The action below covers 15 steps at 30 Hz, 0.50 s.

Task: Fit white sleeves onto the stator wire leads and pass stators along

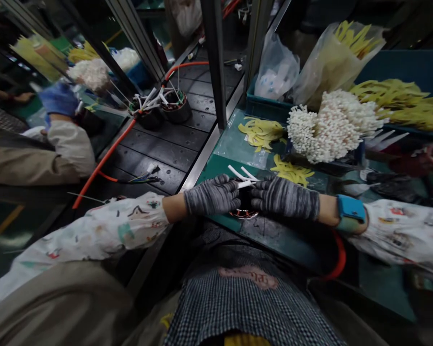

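Both gloved hands, left hand point(212, 194) and right hand point(285, 197), grasp a motor stator point(244, 206) on the green table point(274, 235). Behind the stator, a blue bin point(267, 105) holds plastic bags point(277, 67).

From my remote seat, the view was of a dim factory workstation. A green bench top point(234, 144) ran to the right, with a blue bin point(265, 103) at its far edge. Beside it on the left lay a dark slatted conveyor point(166, 149), and grey metal frame posts point(216, 62) rose between the two. An orange cable point(108, 154) trailed across the slats. The light was low, and the far background was too blurred to make out.
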{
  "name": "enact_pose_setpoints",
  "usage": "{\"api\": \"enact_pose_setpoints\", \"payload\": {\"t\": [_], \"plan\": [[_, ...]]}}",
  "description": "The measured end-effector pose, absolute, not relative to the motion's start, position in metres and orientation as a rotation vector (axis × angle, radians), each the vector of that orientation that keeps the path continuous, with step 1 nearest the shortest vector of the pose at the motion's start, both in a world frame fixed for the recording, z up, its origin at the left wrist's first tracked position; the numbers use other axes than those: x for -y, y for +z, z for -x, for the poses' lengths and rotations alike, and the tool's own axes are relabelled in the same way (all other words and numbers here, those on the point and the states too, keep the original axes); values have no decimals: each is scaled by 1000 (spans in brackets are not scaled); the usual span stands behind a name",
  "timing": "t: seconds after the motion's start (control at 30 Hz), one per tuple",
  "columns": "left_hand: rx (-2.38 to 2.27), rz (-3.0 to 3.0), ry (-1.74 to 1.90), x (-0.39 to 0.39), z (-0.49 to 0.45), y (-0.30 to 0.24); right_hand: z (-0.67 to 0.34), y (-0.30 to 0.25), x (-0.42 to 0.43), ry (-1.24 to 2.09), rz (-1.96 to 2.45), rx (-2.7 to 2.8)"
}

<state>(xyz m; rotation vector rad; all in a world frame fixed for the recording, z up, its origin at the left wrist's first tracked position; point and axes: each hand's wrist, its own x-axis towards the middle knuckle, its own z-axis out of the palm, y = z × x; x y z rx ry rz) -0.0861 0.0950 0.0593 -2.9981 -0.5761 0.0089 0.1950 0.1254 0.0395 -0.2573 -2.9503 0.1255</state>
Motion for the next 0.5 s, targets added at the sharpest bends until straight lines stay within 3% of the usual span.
{"api": "enact_pose_setpoints", "payload": {"t": [0.23, 0.4, 0.5], "plan": [[758, 3251, -38, -108, 102, 55, -225, 11, -88, -149, 336, 2579], [1040, 3250, -308, -136, 56, 73, -230, -1, -18, -228, 1172, 2235], [1215, 3332, -223, -159, 23, 67, -234, -3, 14, -223, 1471, 1989]]}}
